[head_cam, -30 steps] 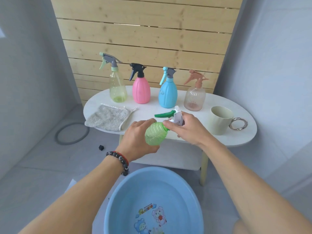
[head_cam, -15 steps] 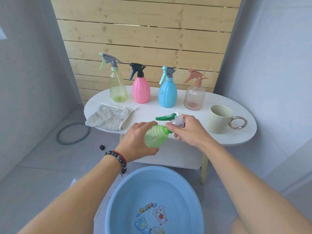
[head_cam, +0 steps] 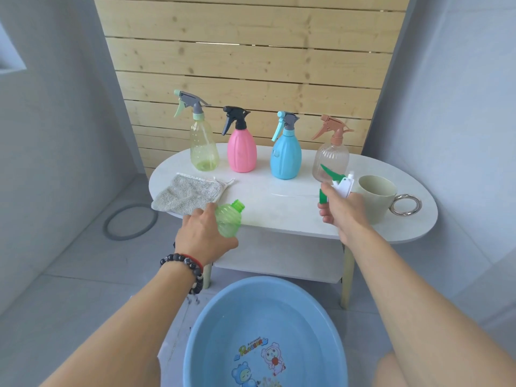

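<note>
Green and translucent, the small ribbed plastic bottle [head_cam: 227, 219] sits in the left hand [head_cam: 203, 236], whose fingers curl round its body. It is held tilted at the front edge of the white oval tabletop [head_cam: 279, 202], just right of the grey woven cloth [head_cam: 187, 194], with its threaded neck bare and pointing up and to the right. The right hand [head_cam: 344, 210] grips the white-and-green trigger spray head [head_cam: 337, 184] – well apart from the bottle – above the right part of the tabletop, just left of the cream mug with a metal ring handle [head_cam: 374, 196]. Along the back stand four spray bottles in a row: a clear yellowish one [head_cam: 203, 148], a pink one [head_cam: 241, 152], a light blue one [head_cam: 285, 156] and a clear ribbed one with a tan trigger [head_cam: 331, 160], the last partly behind the held spray head. On the floor below the arms stands a round blue plastic basin [head_cam: 212, 317] with cartoon figures printed inside.
</note>
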Demonstrator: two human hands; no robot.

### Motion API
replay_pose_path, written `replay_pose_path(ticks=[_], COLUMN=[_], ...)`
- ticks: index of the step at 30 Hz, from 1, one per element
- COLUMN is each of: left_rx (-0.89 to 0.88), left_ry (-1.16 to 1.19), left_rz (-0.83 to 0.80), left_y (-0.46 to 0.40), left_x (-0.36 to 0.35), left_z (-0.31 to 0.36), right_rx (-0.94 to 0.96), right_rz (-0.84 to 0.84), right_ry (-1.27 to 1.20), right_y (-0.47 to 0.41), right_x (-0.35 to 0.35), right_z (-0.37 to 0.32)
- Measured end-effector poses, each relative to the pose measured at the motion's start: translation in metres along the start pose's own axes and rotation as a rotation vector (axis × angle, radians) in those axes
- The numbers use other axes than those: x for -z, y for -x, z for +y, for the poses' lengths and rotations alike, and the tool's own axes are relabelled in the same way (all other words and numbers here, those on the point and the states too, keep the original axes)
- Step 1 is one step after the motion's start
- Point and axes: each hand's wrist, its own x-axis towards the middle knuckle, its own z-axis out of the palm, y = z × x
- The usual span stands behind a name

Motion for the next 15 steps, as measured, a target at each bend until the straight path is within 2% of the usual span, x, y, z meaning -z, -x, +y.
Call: replay_pose_path(ticks=[6, 12, 15], left_rx=[0.009, -0.043, -0.067], left_ry=[0.027, 0.042, 0.068], left_rz=[0.015, 0.013, 0.012], left_y=[0.002, 0.007, 0.007], left_x=[0.001, 0.000, 0.001], left_z=[0.002, 0.005, 0.007], right_rx=[-0.086, 0.089, 0.113], right_rz=[-0.041, 0.032, 0.042], right_ry=[0.093, 0.653, 0.716], right_y=[-0.008, -0.010, -0.011], right_x=[-0.033, -0.034, -0.033], right_z=[0.018, 0.025, 0.026])
